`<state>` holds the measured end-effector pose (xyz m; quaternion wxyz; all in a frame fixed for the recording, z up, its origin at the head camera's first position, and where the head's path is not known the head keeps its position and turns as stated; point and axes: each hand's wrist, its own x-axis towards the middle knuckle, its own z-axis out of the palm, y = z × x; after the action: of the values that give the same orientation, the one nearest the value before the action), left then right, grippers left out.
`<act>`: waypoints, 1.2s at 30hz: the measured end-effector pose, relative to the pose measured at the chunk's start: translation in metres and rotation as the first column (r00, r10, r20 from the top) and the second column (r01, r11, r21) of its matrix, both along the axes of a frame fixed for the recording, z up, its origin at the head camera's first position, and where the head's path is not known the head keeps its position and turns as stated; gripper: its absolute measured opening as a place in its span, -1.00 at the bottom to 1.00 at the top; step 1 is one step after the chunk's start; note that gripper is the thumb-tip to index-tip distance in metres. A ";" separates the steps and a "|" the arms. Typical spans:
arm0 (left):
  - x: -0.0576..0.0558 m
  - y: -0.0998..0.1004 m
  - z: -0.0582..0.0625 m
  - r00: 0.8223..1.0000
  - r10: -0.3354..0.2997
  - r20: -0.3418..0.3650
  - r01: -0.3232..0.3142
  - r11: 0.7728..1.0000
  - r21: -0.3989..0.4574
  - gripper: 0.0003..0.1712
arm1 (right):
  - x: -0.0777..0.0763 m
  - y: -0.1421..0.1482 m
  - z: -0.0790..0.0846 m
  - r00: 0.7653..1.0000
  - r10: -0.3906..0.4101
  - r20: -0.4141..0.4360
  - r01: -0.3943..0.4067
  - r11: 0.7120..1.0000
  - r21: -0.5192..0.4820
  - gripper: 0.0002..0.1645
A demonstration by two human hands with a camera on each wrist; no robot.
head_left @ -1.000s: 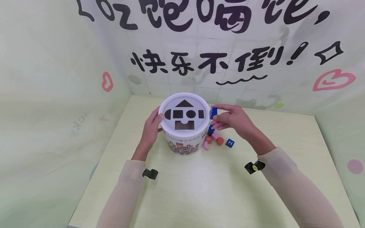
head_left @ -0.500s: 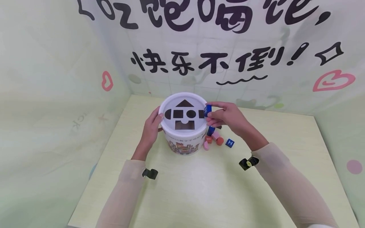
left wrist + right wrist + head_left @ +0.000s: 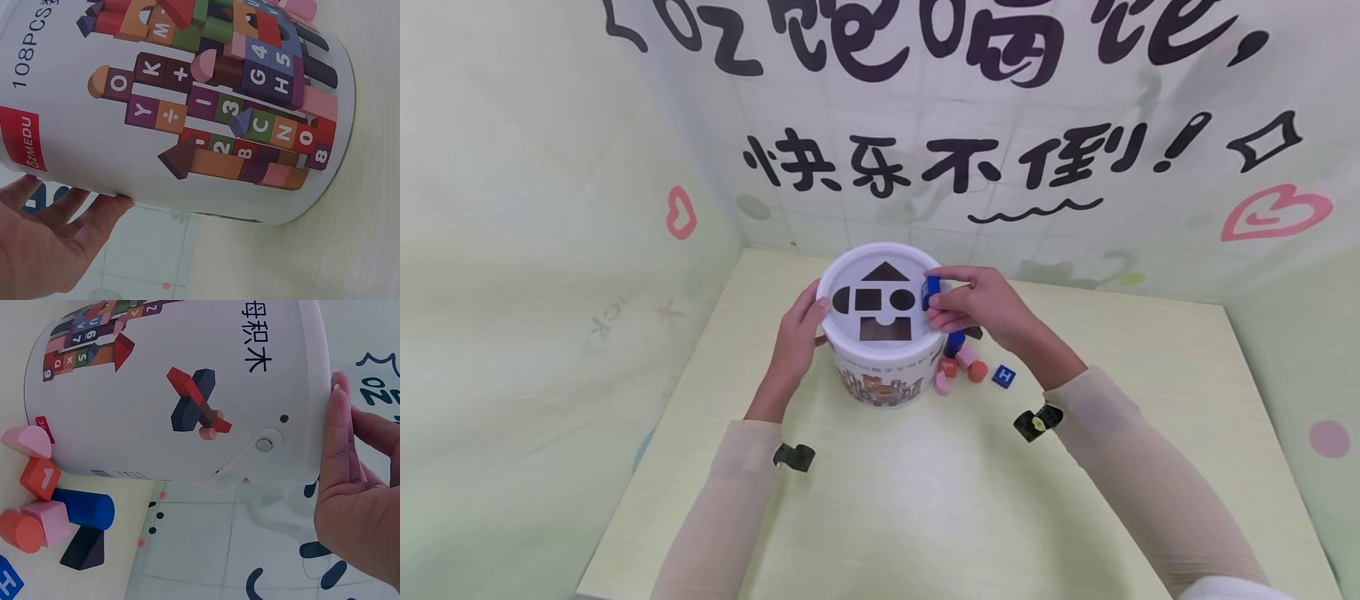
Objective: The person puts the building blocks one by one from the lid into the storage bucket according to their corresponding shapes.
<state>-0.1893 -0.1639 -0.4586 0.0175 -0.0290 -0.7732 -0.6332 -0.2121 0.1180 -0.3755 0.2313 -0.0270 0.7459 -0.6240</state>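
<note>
A white toy bucket [image 3: 880, 383] stands upright on the table, its lid [image 3: 848, 277] pierced by several shaped holes. The left hand [image 3: 796, 337] holds the bucket's left side, thumb on the rim and fingers [image 3: 103, 206] against the wall. Between thumb and index finger the right hand [image 3: 992, 307] pinches a blue block [image 3: 932, 290] at the lid's right side. The block covers the narrow rectangular hole there; whether it has entered cannot be told. In the right wrist view that hand [image 3: 359, 494] lies by the rim, with the block hidden.
Loose blocks lie right of the bucket: a blue cylinder [image 3: 87, 508], a pink block [image 3: 57, 523], a red block [image 3: 40, 478], an orange-red cylinder [image 3: 22, 531], a pink half-round [image 3: 28, 442], a dark triangular block [image 3: 84, 548] and a blue H block [image 3: 1003, 377]. A printed wall covering [image 3: 850, 208] rises behind.
The right hand has moved left with the blue block, from beside the bucket's rim to over the lid's right rectangular hole. The left hand and bucket have stayed put.
</note>
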 end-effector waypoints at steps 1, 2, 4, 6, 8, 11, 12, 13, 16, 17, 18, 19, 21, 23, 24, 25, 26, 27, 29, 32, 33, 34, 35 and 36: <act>0.000 0.000 0.000 1.000 0.000 0.000 0.000 1.000 0.001 -0.40 | 0.000 0.000 0.000 1.000 -0.002 0.004 0.002 1.000 0.000 -0.46; 0.000 0.000 0.000 1.000 0.001 0.000 -0.001 1.000 0.000 -0.40 | 0.000 0.000 0.000 1.000 -0.003 0.006 0.003 1.000 0.000 -0.46; 0.000 0.000 -0.001 1.000 0.003 0.002 -0.003 1.000 -0.005 -0.39 | 0.000 0.000 0.000 1.000 -0.003 0.008 0.002 1.000 0.004 -0.46; 0.000 0.000 -0.001 1.000 0.001 0.000 -0.001 1.000 -0.004 -0.39 | 0.000 0.000 0.000 1.000 0.004 0.007 -0.004 1.000 0.009 -0.46; 0.001 0.000 -0.001 1.000 0.001 0.000 -0.001 1.000 -0.002 -0.39 | -0.001 -0.001 0.000 1.000 0.010 0.007 -0.010 1.000 0.011 -0.47; 0.002 0.000 -0.001 1.000 -0.003 -0.004 0.003 1.000 0.003 -0.39 | 0.000 -0.001 0.001 1.000 0.016 0.012 -0.016 1.000 0.014 -0.49; 0.002 0.001 -0.001 1.000 -0.003 -0.004 0.003 1.000 0.003 -0.39 | 0.000 -0.001 0.001 1.000 0.017 0.013 -0.017 1.000 0.016 -0.49; 0.002 0.001 -0.001 1.000 -0.002 -0.003 0.002 1.000 0.003 -0.39 | 0.000 -0.001 0.001 1.000 0.017 0.014 -0.017 1.000 0.017 -0.50; 0.002 0.001 -0.001 1.000 0.000 -0.001 0.000 1.000 0.002 -0.39 | 0.001 0.000 0.002 1.000 0.014 0.014 -0.014 1.000 0.017 -0.50; 0.001 0.002 0.000 1.000 0.000 0.000 0.000 1.000 0.001 -0.39 | 0.001 0.000 0.002 1.000 0.011 0.014 -0.012 1.000 0.017 -0.50; 0.001 0.002 0.000 1.000 0.000 0.000 0.000 1.000 0.001 -0.39 | 0.001 0.000 0.002 1.000 0.009 0.014 -0.009 1.000 0.014 -0.50; 0.001 0.002 0.000 1.000 -0.001 -0.001 0.001 1.000 0.000 -0.39 | 0.002 0.001 0.003 1.000 0.008 0.014 -0.008 1.000 0.012 -0.50; 0.000 0.002 0.000 1.000 -0.003 -0.004 0.003 1.000 -0.001 -0.38 | 0.002 0.002 0.003 1.000 0.005 0.014 -0.005 1.000 0.008 -0.50; 0.000 0.002 0.000 1.000 -0.003 -0.008 0.003 1.000 -0.001 -0.39 | 0.001 0.002 0.002 1.000 0.000 0.016 0.000 1.000 0.005 -0.50; 0.000 0.002 -0.001 1.000 -0.003 -0.010 0.003 1.000 -0.001 -0.39 | 0.001 0.003 0.002 1.000 -0.001 0.016 0.001 1.000 0.007 -0.50; 0.000 0.002 -0.001 1.000 -0.003 -0.010 0.003 1.000 -0.002 -0.39 | 0.001 0.003 0.002 1.000 -0.002 0.017 0.002 1.000 0.008 -0.50; 0.000 0.002 -0.001 1.000 -0.003 -0.011 0.003 1.000 0.001 -0.39 | 0.001 0.003 0.001 1.000 -0.004 0.017 0.004 1.000 0.010 -0.50; -0.001 0.002 -0.001 1.000 -0.002 -0.010 0.002 1.000 0.001 -0.39 | 0.001 0.004 0.001 1.000 -0.007 0.018 0.007 1.000 0.012 -0.50; -0.001 0.002 -0.001 1.000 -0.001 -0.007 0.001 1.000 0.001 -0.39 | 0.001 0.005 0.000 1.000 -0.012 0.020 0.012 1.000 0.017 -0.50; -0.001 0.002 -0.001 1.000 -0.001 -0.003 0.001 1.000 0.005 -0.40 | 0.000 0.008 -0.001 1.000 -0.021 0.021 0.021 1.000 0.021 -0.50; -0.001 0.002 -0.001 1.000 0.000 -0.004 0.000 1.000 0.005 -0.40 | 0.000 0.009 -0.002 1.000 -0.024 0.019 0.024 1.000 0.021 -0.50; -0.001 0.002 -0.001 1.000 0.000 -0.005 0.000 1.000 0.007 -0.40 | 0.000 0.011 -0.002 1.000 -0.026 0.015 0.026 0.999 0.019 -0.50; -0.001 0.002 -0.001 1.000 -0.001 -0.006 0.001 1.000 0.007 -0.40 | 0.000 0.012 -0.003 1.000 -0.027 0.013 0.027 1.000 0.016 -0.49; -0.001 0.002 -0.001 1.000 -0.002 -0.008 0.002 1.000 0.005 -0.39 | -0.001 0.014 -0.003 0.999 -0.031 0.009 0.031 0.999 0.012 -0.49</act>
<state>-0.1899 -0.1621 -0.4593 0.0200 -0.0321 -0.7717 -0.6349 -0.2126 0.1319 -0.3789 0.2251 -0.0111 0.7488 -0.6233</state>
